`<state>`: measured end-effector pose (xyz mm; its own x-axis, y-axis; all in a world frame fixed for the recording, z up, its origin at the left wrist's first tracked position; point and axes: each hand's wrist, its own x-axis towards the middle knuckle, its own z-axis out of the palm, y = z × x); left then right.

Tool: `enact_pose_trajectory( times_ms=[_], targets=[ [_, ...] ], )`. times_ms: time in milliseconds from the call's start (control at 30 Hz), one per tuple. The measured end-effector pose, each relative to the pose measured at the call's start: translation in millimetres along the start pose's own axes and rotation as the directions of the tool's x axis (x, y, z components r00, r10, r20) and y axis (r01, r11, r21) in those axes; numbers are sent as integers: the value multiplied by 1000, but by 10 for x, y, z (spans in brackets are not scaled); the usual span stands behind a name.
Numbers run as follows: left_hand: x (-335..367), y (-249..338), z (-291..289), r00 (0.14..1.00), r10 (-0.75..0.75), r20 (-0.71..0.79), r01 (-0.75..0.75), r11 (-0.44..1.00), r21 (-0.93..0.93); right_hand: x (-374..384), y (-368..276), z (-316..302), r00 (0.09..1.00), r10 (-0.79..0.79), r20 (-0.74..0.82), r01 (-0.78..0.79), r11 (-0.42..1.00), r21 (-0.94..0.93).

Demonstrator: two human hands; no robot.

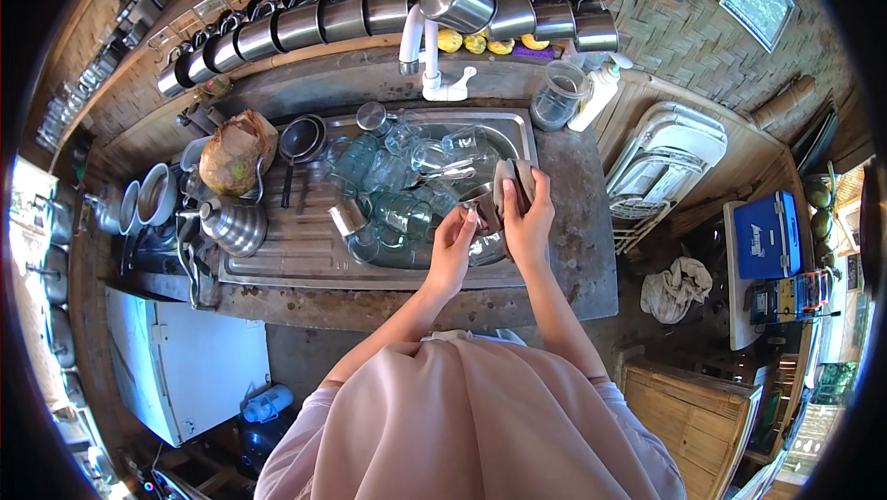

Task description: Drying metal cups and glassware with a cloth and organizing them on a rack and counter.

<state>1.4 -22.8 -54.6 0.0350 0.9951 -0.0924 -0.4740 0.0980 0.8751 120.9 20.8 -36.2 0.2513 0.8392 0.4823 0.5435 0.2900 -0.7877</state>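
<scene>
"Head view: what is happening here?"

"The left hand (450, 253) is grasping a metal cup (482, 208), and the right hand (530, 225) is gripping what seems a folded brown-grey cloth (513, 176), just beside this cup."

"Where is the cup being held?"

"It is hanging in the air over the right side of the sink (531, 135), where many glasses (399, 211) are lying in a pile."

"And on the left?"

"A coconut (233, 163) is resting behind a silver kettle (235, 226)."
</scene>
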Motion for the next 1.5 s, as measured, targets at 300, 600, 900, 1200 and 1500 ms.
enact_pose_trajectory(
  times_ms=[300,600,900,1200,1500],
  targets=[
    [-31,47,-53,999,38,-36,-39,999,-35,-179,-213,-24,919,-357,166,360,933,11],
    [-23,159,-155,999,23,31,-19,992,-121,-5,29,-42,995,73,67,-86,972,219],
    [13,96,-76,1000,3,-20,-9,963,-270,-71,-15,-130,786,444,429,-612,462,642],
    [146,-7,-165,991,-106,-84,74,945,-318,-149,-170,-67,659,587,470,-732,357,580],
    [12,137,18,988,-146,60,157,931,-330,-417,-215,265,859,432,275,-497,572,653]
  ],
)
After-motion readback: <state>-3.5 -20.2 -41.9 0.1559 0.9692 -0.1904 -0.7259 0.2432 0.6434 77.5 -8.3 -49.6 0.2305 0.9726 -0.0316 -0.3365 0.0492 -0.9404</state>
